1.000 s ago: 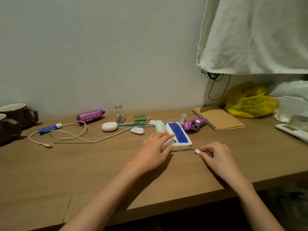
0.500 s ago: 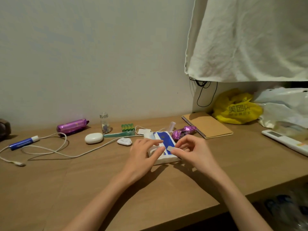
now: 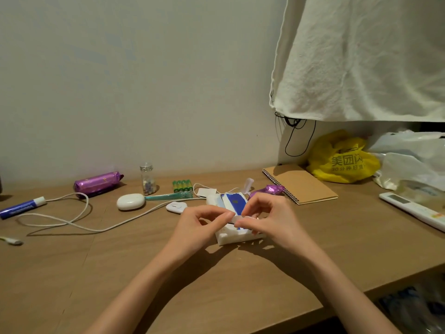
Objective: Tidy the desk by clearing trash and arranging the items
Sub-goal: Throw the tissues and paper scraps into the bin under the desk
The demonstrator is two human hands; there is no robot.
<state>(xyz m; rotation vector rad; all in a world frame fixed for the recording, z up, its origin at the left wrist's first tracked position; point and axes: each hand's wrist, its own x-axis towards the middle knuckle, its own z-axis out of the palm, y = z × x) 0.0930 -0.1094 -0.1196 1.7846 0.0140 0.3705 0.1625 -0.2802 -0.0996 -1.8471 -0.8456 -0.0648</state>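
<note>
A white soft pack with a blue panel (image 3: 233,203) lies near the middle of the brown wooden tabletop (image 3: 240,280), about midway between the back and front edges. The person's left hand (image 3: 201,225) and right hand (image 3: 267,219) meet over its near end. Each pinches the pack's pale top flap between thumb and forefinger, fingertips almost touching, the other fingers curled. Just behind the pack sit a crumpled purple foil wrapper (image 3: 267,189) and a small white tag (image 3: 206,192). A tan spiral-bound notebook (image 3: 299,183) lies further right. Along the back edge to the left stand a row of green batteries (image 3: 182,186), a small glass vial with a metal cap (image 3: 147,175) and a purple foil-wrapped roll (image 3: 97,183). A white oval case (image 3: 130,201) and a looping white cable (image 3: 72,220) lie in front of them. A blue-and-white marker (image 3: 21,207) lies at the left edge. In the back right corner rests a yellow plastic bag (image 3: 342,160), with a white remote control (image 3: 414,209) near the right edge.
</note>
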